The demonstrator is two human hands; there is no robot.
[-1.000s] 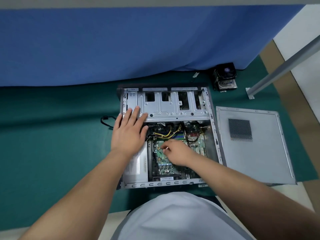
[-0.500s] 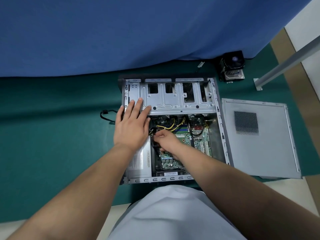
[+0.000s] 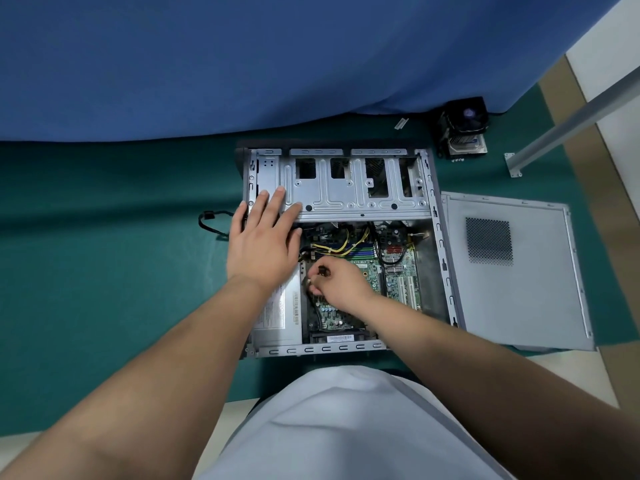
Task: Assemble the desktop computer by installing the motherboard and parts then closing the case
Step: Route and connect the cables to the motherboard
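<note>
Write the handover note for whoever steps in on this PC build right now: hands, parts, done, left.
Left hand: flat, fingers straight, resting on the drive cage at the case's left edge.
Right hand: inside the case over the motherboard, pinching a small black connector.
Parts: motherboard and power supply sit in the open case. Side panel lies flat to the right of the case. CPU cooler stands on the mat behind it, not fitted.
Done: board in place, some cables run.
Left: seat this connector, fit the cooler, close the panel.
</note>
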